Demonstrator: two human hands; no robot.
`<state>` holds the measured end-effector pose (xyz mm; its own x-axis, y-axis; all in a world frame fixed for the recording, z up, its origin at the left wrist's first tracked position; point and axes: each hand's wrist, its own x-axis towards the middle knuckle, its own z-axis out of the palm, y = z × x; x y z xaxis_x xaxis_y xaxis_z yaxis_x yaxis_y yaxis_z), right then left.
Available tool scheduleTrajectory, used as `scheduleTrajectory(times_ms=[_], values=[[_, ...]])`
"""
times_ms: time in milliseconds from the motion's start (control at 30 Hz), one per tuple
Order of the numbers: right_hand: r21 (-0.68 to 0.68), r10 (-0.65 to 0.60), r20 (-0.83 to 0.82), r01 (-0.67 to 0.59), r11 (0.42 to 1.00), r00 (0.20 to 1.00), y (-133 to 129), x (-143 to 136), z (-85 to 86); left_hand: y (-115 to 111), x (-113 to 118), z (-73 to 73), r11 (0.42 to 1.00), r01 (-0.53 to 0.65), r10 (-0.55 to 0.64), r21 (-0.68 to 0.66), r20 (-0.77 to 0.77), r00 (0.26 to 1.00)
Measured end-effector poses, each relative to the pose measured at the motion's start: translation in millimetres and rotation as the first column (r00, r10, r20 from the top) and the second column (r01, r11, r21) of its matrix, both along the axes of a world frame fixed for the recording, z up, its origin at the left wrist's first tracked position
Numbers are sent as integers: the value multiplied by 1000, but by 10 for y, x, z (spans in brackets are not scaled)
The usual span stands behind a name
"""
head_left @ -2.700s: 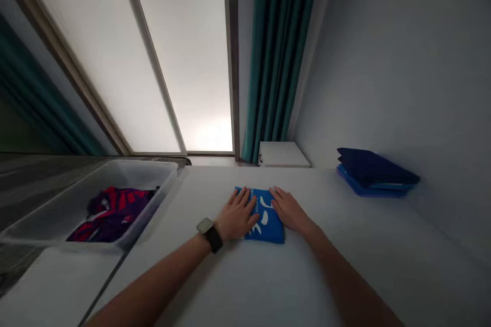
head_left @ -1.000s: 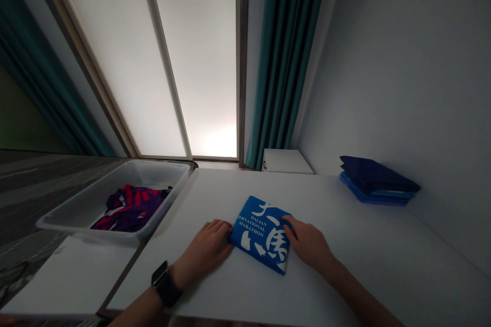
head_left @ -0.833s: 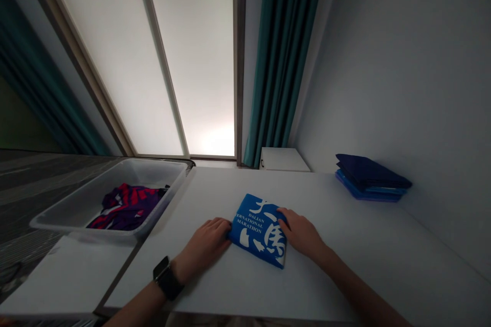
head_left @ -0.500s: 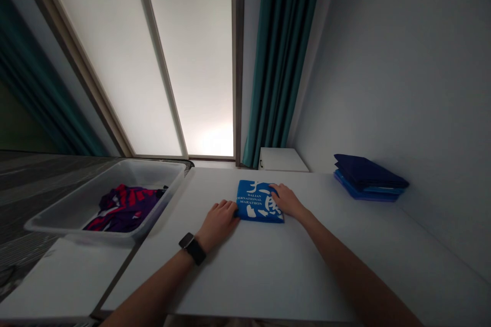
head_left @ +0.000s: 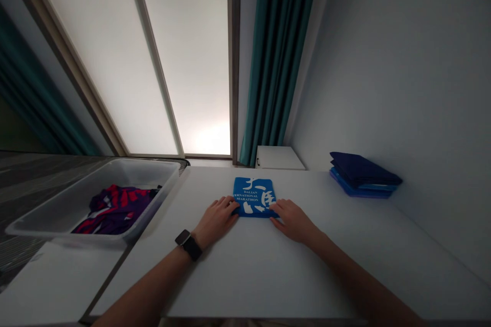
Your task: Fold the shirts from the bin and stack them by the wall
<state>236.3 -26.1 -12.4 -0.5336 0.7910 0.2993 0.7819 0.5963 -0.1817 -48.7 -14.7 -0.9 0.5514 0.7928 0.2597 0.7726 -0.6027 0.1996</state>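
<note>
A flat, nearly square folded blue cloth item [head_left: 253,197], printed in white with large brush-like shapes and the words "DALIAN" and "MARATHON", is laid on a smooth white tabletop [head_left: 230,276]. At the right, near the pale wall [head_left: 402,76], a stack of folded blue fabric [head_left: 364,174] is seen, topped by a dark navy piece with sharp corners, with brighter blue and violet-blue layers beneath.

A rectangular translucent plastic bin [head_left: 42,220] with a rounded rim is placed at the left. In it, a crumpled garment [head_left: 115,209] in purple and red with white marks is contained, heaped loosely on the bottom. Teal curtains [head_left: 282,61] hang in vertical pleats beside frosted panels [head_left: 187,61], and a small white cabinet [head_left: 280,158] is partly seen beyond the table's far edge.

The blue item is positioned between the hands, slightly beyond them. Its near left corner is touched by the fingertips of the left hand [head_left: 217,220], which is loosely curled; a square-faced watch with a black strap [head_left: 188,244] is worn on that wrist. The near right corner is touched by the right hand [head_left: 293,219], held partly open with fingers bent. Whether the cloth is pinched by either hand cannot be told.
</note>
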Motion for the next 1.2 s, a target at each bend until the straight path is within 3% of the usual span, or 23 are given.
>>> scheduleTrajectory(times_ms=[300,500,767,1200], values=[[-24,-91,-102,89,996,991,-22,-13,-115,78,-76,3,996,69,-62,-62,103,993],[71,13,-13,-12,997,1000,-102,32,-97,90,-94,-11,992,72,-50,-101,206,977],[98,16,-59,-10,995,998,-127,43,-85,104,-95,-11,989,84,-56,-121,221,974],[134,8,5,-8,991,1000,-101,-6,-92,111,-80,-4,985,93,-56,-143,244,968]])
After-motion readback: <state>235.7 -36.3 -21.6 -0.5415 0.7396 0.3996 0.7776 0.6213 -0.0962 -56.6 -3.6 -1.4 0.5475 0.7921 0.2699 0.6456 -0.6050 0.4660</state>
